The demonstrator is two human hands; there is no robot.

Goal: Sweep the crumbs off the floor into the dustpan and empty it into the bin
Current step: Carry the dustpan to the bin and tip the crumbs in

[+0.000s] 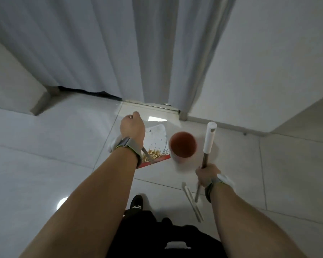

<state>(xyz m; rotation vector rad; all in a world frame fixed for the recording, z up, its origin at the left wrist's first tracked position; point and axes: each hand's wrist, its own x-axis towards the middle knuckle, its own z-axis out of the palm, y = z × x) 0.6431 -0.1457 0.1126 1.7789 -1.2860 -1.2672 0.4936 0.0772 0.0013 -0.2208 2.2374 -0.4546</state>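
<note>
both hands are closed: the left hand grips the dustpan handle, crumbs inside, just beside the red bin; the right hand grips the broom stick. emptying step, i think: next, tilt the pan over the bin.

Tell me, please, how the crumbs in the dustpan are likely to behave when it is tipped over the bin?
The crumbs look loose and chunky, so they would probably slide out together. The dustpan seems smooth, so few should stick. The bin mouth is narrow; some may spill.
</note>
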